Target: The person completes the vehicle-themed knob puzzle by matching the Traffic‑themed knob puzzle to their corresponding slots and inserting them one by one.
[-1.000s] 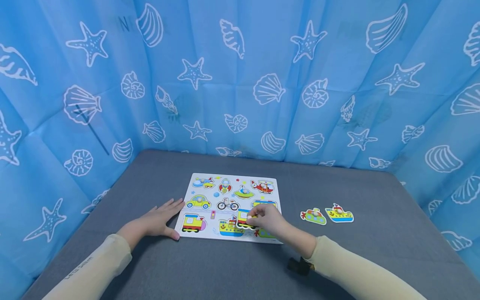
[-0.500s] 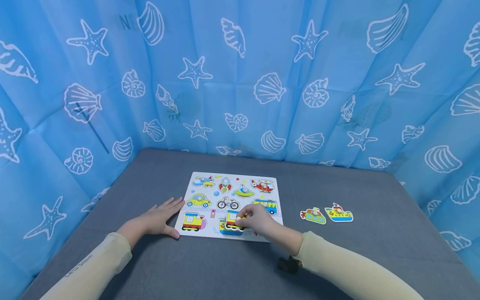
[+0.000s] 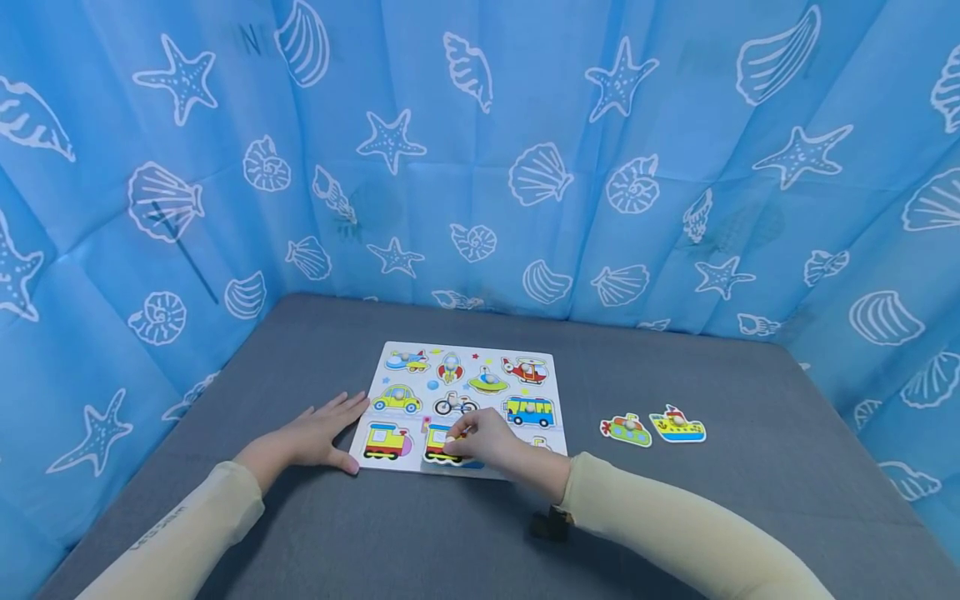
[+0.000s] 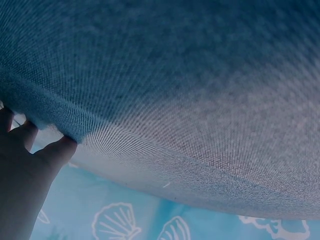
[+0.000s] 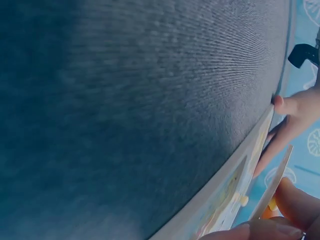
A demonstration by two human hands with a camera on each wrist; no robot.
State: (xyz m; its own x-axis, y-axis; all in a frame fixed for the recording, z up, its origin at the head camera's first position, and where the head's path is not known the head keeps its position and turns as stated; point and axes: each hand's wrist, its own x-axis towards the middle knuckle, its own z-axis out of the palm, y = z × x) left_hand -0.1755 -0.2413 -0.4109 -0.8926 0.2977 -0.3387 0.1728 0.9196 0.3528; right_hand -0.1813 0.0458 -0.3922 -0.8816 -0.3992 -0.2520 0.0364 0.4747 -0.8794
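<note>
A white puzzle board with vehicle pictures lies on the grey table. My right hand pinches a train puzzle piece by its knob, over the board's front row. In the right wrist view that piece appears edge-on, tilted and raised off the board. At the board's left edge my left hand rests with its fingers spread, thumb at the front corner. Just left of the held piece is a train picture without a knob. My right hand partly covers the ship and submarine pictures.
To the right of the board lie a submarine piece and a ship piece, both with knobs. Knobbed pieces such as the bus and the car sit in the board. A blue shell-patterned curtain hangs behind the table.
My right hand has carried the train piece leftward along the board's front row, uncovering the bus on the right. My left hand has stayed at the board's left edge.
</note>
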